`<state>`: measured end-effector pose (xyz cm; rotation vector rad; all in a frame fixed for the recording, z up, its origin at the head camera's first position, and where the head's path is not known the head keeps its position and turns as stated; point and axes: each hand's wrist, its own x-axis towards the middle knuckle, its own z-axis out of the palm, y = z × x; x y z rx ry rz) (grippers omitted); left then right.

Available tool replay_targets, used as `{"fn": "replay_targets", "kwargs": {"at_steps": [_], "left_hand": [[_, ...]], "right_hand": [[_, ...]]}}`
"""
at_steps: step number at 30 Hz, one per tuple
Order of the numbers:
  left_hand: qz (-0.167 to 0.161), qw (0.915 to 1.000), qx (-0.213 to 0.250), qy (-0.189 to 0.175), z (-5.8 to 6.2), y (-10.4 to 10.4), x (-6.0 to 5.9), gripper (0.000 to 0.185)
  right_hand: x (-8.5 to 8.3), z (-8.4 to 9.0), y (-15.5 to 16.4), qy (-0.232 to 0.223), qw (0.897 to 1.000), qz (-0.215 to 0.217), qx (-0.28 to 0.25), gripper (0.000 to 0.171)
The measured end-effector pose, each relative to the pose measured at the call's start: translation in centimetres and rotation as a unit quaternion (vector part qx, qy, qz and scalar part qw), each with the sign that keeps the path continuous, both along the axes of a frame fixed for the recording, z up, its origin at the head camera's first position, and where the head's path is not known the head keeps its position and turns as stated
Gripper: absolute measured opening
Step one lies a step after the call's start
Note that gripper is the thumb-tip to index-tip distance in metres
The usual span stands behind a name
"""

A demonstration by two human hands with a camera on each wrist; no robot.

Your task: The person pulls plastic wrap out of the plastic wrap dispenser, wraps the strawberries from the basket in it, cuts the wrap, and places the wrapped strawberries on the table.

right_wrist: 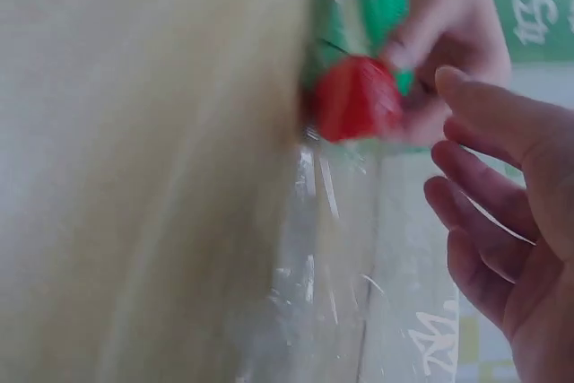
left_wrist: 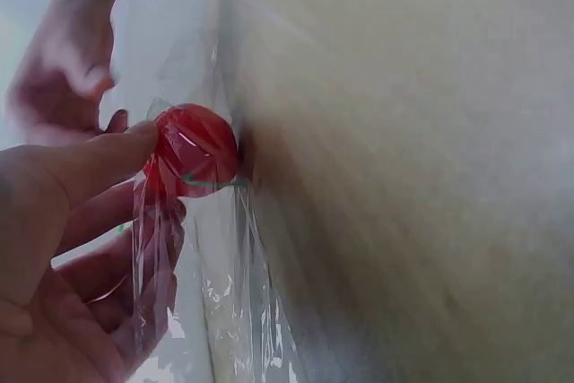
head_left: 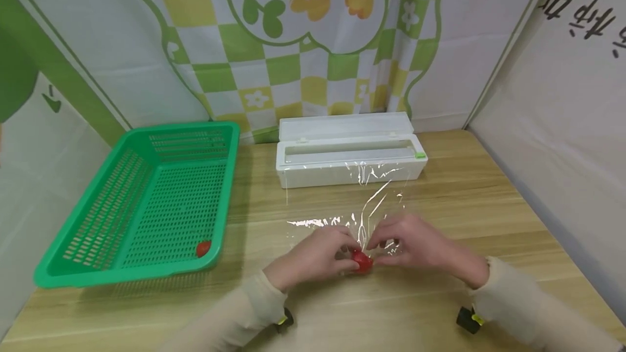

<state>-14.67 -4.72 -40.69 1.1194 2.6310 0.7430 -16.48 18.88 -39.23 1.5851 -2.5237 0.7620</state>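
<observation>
A small red tomato sits low over the wooden table, with clear plastic film drawn tightly over its skin. My left hand pinches the wrapped tomato between thumb and fingers; a thin green stem part shows under the film in the left wrist view. Just to the right is my right hand, its thumb and loosely bent fingers spread apart with nothing between them in the right wrist view. The film runs back from the tomato to a white film dispenser box, whose lid stands up.
At the left stands a green plastic basket with a second red tomato in its near right corner. A patterned curtain hangs behind the wooden table, and white cloth walls flank both sides.
</observation>
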Motion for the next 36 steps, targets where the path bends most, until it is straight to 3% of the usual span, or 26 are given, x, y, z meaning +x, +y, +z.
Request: {"fn": "replay_targets", "kwargs": {"at_steps": [2, 5, 9, 15, 19, 23, 29, 32, 36], "left_hand": [[0.002, 0.9998, 0.008, -0.021, -0.1, -0.1, -0.4, 0.018], [-0.002, 0.9978, 0.026, -0.060, -0.3, -0.2, -0.8, 0.015], [0.001, 0.9941, 0.042, -0.100, -0.4, -0.2, -1.1, 0.017], [0.010, 0.9917, 0.048, -0.119, -0.6, -0.5, -1.4, 0.017], [0.028, 0.9934, 0.044, -0.102, -0.2, -0.9, -1.4, 0.017], [0.044, 0.9973, 0.033, -0.049, 0.4, -0.8, -1.2, 0.018], [0.018, 0.9991, 0.010, 0.035, 0.5, -0.1, -0.6, 0.023], [0.015, 0.9990, 0.013, 0.041, 0.2, 0.2, -0.6, 0.025], [0.018, 0.9990, 0.022, 0.035, -0.1, 0.2, -0.8, 0.021]], "right_hand": [[0.4, -0.2, -0.3, 0.035, 0.999, 0.010, 0.010, 0.022], [0.7, -0.5, -0.6, 0.045, 0.999, 0.000, 0.030, 0.026], [0.7, -1.2, -1.0, 0.000, 0.999, -0.028, 0.035, 0.026], [0.2, -2.2, -1.5, -0.090, 0.994, -0.059, 0.014, 0.023], [-0.3, -2.3, -1.5, -0.161, 0.984, -0.079, 0.017, 0.021], [-0.9, -2.0, -1.3, -0.231, 0.968, -0.095, 0.033, 0.021], [-2.3, -2.1, -1.0, -0.318, 0.943, -0.094, 0.039, 0.022], [-2.9, -2.3, -0.9, -0.329, 0.942, -0.068, 0.027, 0.023], [-3.4, -2.0, -0.6, -0.306, 0.949, -0.065, 0.028, 0.023]]}}
